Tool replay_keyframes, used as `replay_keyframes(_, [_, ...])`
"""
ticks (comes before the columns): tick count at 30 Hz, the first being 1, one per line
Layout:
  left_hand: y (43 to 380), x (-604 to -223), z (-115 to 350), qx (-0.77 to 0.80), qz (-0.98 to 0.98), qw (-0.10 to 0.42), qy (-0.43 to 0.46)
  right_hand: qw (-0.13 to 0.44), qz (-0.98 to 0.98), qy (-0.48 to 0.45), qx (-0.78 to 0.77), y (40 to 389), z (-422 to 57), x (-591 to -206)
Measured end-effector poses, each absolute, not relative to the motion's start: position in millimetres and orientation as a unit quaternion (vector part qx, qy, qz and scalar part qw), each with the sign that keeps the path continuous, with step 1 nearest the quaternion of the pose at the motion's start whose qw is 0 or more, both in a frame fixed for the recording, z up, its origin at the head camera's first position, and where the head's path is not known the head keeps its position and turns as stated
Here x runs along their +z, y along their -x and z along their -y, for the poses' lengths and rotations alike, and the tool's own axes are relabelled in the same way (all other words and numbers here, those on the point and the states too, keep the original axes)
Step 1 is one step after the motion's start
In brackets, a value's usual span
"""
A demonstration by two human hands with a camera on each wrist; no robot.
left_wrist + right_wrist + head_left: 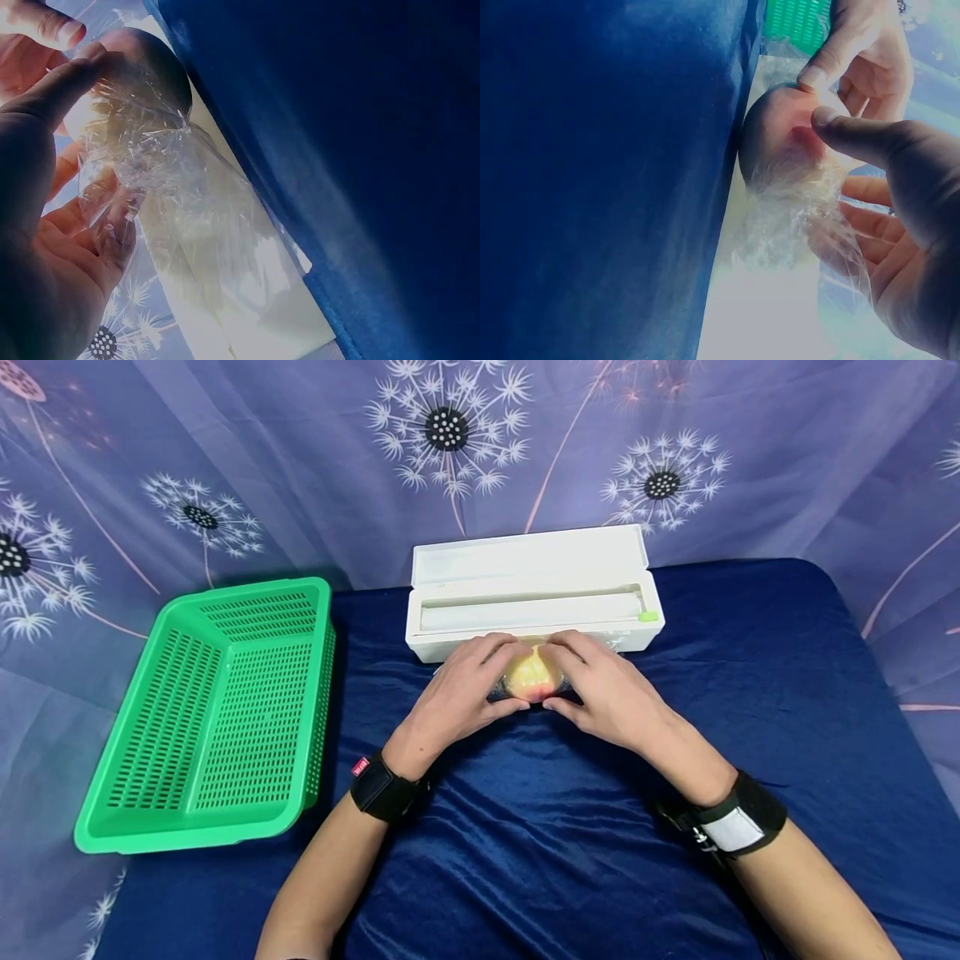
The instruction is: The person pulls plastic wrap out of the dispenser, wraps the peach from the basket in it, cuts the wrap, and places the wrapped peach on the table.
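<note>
A round yellow-and-red fruit (533, 678) is between both hands, just in front of a white cling film box (525, 585). Clear cling film (161, 154) lies crumpled around the fruit and trails off its sides. My left hand (468, 687) grips the fruit's left side, thumb toward me and fingers on the far side. Opposite it, my right hand (611, 693) holds the right side the same way, the two thumbs close together. In the right wrist view, the thumb (832, 124) presses on the fruit's reddish face. The fingers partly hide the fruit.
The film box stands with its lid raised, a white roll (532, 612) inside and a small green slider (648, 617) at its right end. At the left is a green slotted basket (315, 693). Dark blue cloth (510, 852) covers the table; a patterned curtain (300, 468) hangs behind.
</note>
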State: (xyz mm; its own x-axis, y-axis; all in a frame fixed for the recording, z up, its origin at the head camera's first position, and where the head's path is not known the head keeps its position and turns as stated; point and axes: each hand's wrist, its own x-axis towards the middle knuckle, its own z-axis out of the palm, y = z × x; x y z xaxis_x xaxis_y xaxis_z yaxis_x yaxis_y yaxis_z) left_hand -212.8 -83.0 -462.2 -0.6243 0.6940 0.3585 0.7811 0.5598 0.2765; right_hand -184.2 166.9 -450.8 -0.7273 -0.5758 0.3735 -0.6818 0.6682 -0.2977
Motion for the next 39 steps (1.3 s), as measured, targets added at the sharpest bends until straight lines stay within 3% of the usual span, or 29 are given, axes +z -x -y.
replay_keyframes(10, [213.1, -462.7, 84.6, -0.197, 0.878, 0.119, 0.419, 0.129, 0.906, -0.349, 0.200, 184.2, -165.5, -455.0])
replay_keyframes(39, [213.6, -463.8, 85.2, -0.201, 0.888, 0.091, 0.404, 0.124, 0.909, -0.355, 0.181, 185.7, -163.8, -461.3])
